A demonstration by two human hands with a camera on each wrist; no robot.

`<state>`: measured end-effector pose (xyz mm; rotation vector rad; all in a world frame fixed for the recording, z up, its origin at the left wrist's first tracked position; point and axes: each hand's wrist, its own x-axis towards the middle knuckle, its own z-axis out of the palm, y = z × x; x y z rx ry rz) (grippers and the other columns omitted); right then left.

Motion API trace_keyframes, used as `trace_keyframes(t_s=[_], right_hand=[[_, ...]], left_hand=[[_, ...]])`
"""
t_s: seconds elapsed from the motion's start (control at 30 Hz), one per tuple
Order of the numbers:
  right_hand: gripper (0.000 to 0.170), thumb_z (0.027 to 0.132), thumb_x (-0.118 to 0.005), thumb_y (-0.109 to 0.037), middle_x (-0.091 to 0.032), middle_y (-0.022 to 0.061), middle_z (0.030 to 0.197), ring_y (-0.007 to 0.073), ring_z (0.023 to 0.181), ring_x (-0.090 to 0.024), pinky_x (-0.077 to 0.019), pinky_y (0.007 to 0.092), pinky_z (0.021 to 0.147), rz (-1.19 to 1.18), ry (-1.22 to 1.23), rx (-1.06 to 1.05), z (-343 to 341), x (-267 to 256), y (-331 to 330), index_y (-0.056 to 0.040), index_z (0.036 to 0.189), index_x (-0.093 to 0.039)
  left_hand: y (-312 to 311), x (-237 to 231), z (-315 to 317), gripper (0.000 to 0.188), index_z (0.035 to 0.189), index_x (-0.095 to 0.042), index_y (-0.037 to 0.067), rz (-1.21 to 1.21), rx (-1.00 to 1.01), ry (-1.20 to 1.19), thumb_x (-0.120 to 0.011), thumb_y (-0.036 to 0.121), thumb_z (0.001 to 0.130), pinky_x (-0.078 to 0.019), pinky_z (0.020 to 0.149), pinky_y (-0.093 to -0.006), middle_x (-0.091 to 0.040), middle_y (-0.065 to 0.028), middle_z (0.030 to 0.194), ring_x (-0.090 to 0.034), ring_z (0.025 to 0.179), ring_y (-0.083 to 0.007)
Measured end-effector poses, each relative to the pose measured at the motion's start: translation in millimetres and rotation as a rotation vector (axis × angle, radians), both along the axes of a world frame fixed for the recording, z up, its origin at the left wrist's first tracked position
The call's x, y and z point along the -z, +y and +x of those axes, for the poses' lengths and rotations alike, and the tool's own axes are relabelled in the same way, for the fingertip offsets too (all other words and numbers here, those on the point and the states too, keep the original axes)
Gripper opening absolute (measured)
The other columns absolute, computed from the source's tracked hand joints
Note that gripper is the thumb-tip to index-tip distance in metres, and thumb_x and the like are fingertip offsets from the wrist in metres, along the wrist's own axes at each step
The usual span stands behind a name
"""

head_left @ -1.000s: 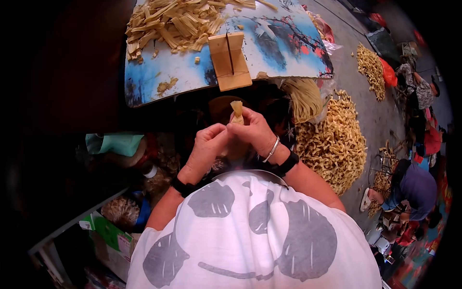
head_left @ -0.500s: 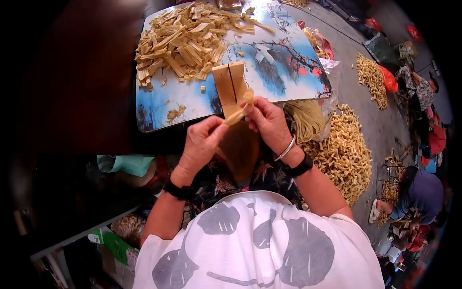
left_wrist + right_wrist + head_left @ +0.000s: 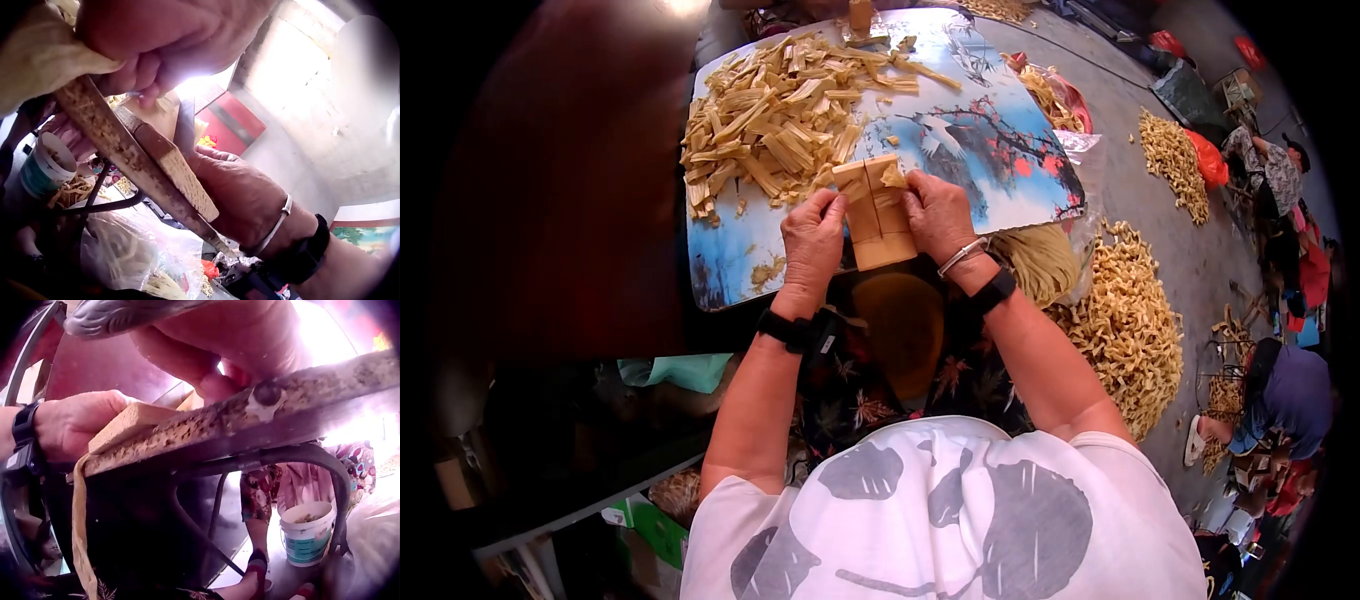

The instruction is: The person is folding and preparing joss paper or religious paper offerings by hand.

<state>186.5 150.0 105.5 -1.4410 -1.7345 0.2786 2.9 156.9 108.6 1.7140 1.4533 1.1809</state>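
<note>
The pale strip (image 3: 857, 187) is held above the wooden stand (image 3: 886, 252), beside its thin blade (image 3: 876, 185), at the near edge of the desk (image 3: 1012, 198). Its long axis is laid left to right, its flared end (image 3: 893, 178) pointed up. It is pinched by the left hand (image 3: 812, 245) and the right hand (image 3: 942, 215), narrowly closed.

At the frame's centre, the small stand (image 3: 882, 248) looked like smooth, matt wood, while the printed tabletop (image 3: 1020, 195) around it looked smooth and glossy.
</note>
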Motion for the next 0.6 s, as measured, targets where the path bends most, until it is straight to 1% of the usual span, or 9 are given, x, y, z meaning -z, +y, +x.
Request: trace_keyframes(t_s=[0.07, 0.13, 0.17, 0.27, 0.37, 0.47, 0.5, 0.57, 0.6], right_hand=[[0.011, 0.089, -0.06, -0.013, -0.063, 0.019, 0.082, 0.0402, 0.08, -0.061, -0.0497, 0.046, 0.07, -0.073, 0.015, -0.04, 6, 1, 1, -0.0026, 0.087, -0.06], [0.011, 0.09, -0.059, -0.013, -0.063, 0.0198, 0.082, 0.0399, 0.078, -0.062, -0.0506, 0.0443, 0.068, -0.114, 0.031, -0.096, 11, -1, -1, -0.0023, 0.089, -0.061], [0.012, 0.09, -0.058, -0.014, -0.064, 0.0185, 0.08, 0.0367, 0.074, -0.063, -0.0509, 0.042, 0.067, -0.199, 0.116, -0.117, 15, -2, -7, -0.002, 0.09, -0.061], [0.015, 0.093, -0.058, -0.016, -0.065, 0.0135, 0.075, 0.0257, 0.066, -0.064, -0.0509, 0.035, 0.062, -0.438, 0.357, -0.186, 22, -14, -40, -0.0013, 0.093, -0.062], [0.019, 0.095, -0.058, -0.019, -0.063, 0.0034, 0.072, 0.009, 0.064, -0.06, -0.0485, 0.0269, 0.06, -0.601, 0.578, -0.244, 23, -16, -71, -0.0009, 0.093, -0.062], [0.019, 0.095, -0.058, -0.019, -0.062, 0.0043, 0.07, 0.0109, 0.065, -0.06, -0.0481, 0.0292, 0.061, -0.634, 0.619, -0.272, 18, -12, -92, -0.0007, 0.094, -0.062], [0.019, 0.094, -0.058, -0.019, -0.059, 0.0092, 0.069, 0.0186, 0.062, -0.059, -0.0476, 0.0329, 0.06, -0.518, 0.489, -0.278, 14, -11, -96, -0.0003, 0.091, -0.06], [0.02, 0.094, -0.059, -0.02, -0.058, 0.0131, 0.069, 0.0247, 0.061, -0.058, -0.0472, 0.0351, 0.06, -0.431, 0.368, -0.27, 8, -18, -107, 0.0001, 0.089, -0.059], [0.021, 0.093, -0.059, -0.02, -0.058, 0.0151, 0.07, 0.0278, 0.061, -0.057, -0.047, 0.0361, 0.06, -0.383, 0.306, -0.265, 5, -25, -110, 0.0002, 0.088, -0.058]], left_hand=[[-3, 0, 0, 0.018, 0.087, -0.067, 0.001, -0.028, 0.002, -0.009, -0.059, 0.015, 0.096, -0.0412, 0.057, -0.0251, -0.057, -0.0002, 0.067, -0.05, 0.061, -0.0073], [-7, 1, -4, 0.016, 0.09, -0.065, 0.002, -0.1, -0.015, -0.136, -0.059, 0.015, 0.096, -0.0428, 0.057, -0.0278, -0.059, -0.0022, 0.067, -0.052, 0.061, -0.0108], [-11, 2, -6, 0.015, 0.091, -0.065, 0.002, -0.138, -0.023, -0.199, -0.058, 0.014, 0.095, -0.0436, 0.057, -0.0291, -0.059, -0.0032, 0.067, -0.054, 0.06, -0.0125], [-44, -16, -8, 0.016, 0.097, -0.064, 0.006, -0.25, 0.065, -0.506, -0.052, 0.015, 0.101, -0.0367, 0.057, -0.0203, -0.057, 0.004, 0.076, -0.046, 0.063, -0.0044], [-75, -24, -3, 0.013, 0.1, -0.063, 0.006, -0.272, 0.107, -0.539, -0.053, 0.014, 0.101, -0.0383, 0.061, -0.0198, -0.057, 0.0031, 0.078, -0.047, 0.066, -0.0042], [-93, -17, -4, 0.012, 0.106, -0.062, 0.004, -0.356, 0.164, -0.673, -0.059, 0.012, 0.098, -0.0376, 0.059, -0.0182, -0.057, 0.0037, 0.08, -0.046, 0.065, -0.003], [-96, -18, -4, 0.013, 0.108, -0.061, 0.004, -0.383, 0.186, -0.691, -0.06, 0.011, 0.097, -0.038, 0.058, -0.0176, -0.057, 0.0042, 0.081, -0.046, 0.065, -0.0027], [-101, -25, 0, 0.021, 0.114, -0.061, 0.005, -0.448, 0.257, -0.769, -0.065, 0.011, 0.095, -0.0353, 0.055, -0.0156, -0.057, 0.0067, 0.083, -0.045, 0.065, -0.0003], [-103, -30, 3, 0.021, 0.114, -0.061, 0.005, -0.446, 0.286, -0.719, -0.065, 0.012, 0.094, -0.035, 0.055, -0.0157, -0.057, 0.0068, 0.083, -0.044, 0.065, -0.0001]])
